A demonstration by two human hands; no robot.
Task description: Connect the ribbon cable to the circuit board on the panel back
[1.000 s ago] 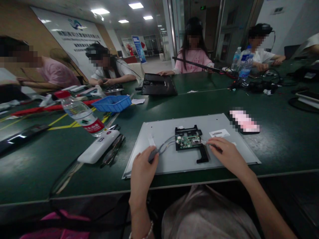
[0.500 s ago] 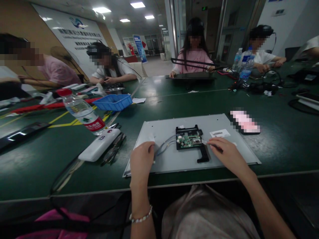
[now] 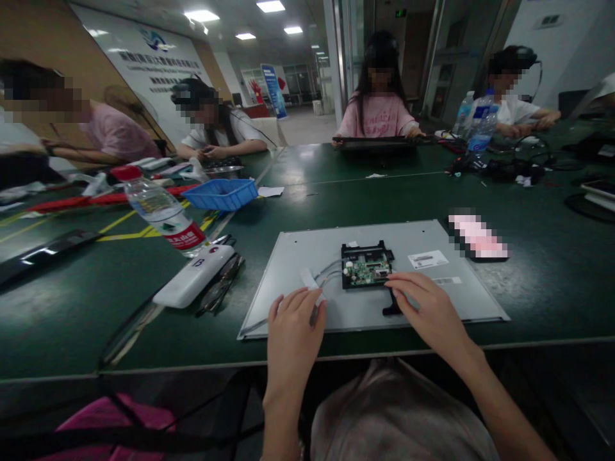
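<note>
A grey flat panel (image 3: 283, 256) lies on the table in front of me. Near its middle sits a black plastic bracket (image 3: 363, 247) with a green circuit board (image 3: 368, 271) in it. Grey cables (image 3: 331, 264) run left from the board, with a white strip (image 3: 308, 278) beside them. My left hand (image 3: 294, 323) is over the cables at the panel's left, thumb and forefinger closed around them. At the board's right edge, my right hand (image 3: 430, 307) pinches with thumb and fingertips; what lies between them is too small to make out.
Left of the panel are a white power bank (image 3: 195, 276), glasses (image 3: 221, 285) and a water bottle (image 3: 166, 214). A blue tray (image 3: 223, 194) stands beyond. A phone (image 3: 478, 237) lies at the right. Several people sit around the table; one across holds a dark panel (image 3: 377, 144).
My left hand has moved right along the cables, its fingers stretching forward. My right hand has shifted slightly left to the board's edge. Across the table, the person's raised black frame has been lowered.
</note>
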